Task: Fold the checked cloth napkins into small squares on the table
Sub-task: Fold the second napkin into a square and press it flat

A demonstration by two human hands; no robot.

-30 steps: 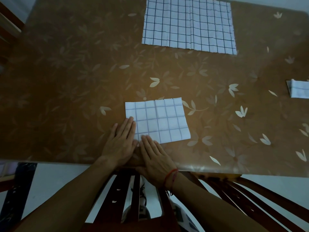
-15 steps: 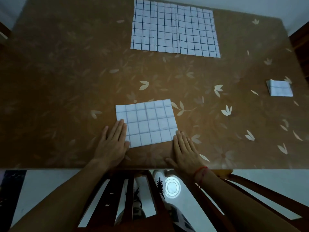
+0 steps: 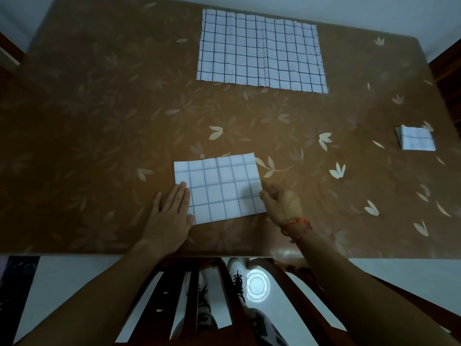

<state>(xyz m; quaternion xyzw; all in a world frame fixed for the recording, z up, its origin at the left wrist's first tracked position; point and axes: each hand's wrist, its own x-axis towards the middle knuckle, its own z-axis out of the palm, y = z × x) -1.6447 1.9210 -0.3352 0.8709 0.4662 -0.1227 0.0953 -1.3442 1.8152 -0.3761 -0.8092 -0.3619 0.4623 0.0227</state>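
Three checked napkins lie on a brown table point(image 3: 99, 121) with a pale leaf pattern. The half-folded napkin point(image 3: 219, 188), a white rectangle with thin blue lines, lies flat between the person's two hands, close to the near table edge. The left hand point(image 3: 172, 213) rests flat on the napkin's left edge, fingers straight and together, pressing the cloth down. Most of the cloth spreads to the right of that hand. The right hand point(image 3: 282, 203) is at the opposite short edge, fingers curled and thumb on top of the cloth, pinching the right edge about halfway along it. The cloth reaches from one hand to the other and extends past the fingertips of both, away from the person. A red string bracelet point(image 3: 296, 224) circles the right wrist. Well beyond both hands, at the far side of the table, the open napkin point(image 3: 260, 51) lies spread flat. Far to the right of the right hand, a small folded napkin point(image 3: 415, 138) sits alone as a neat square.
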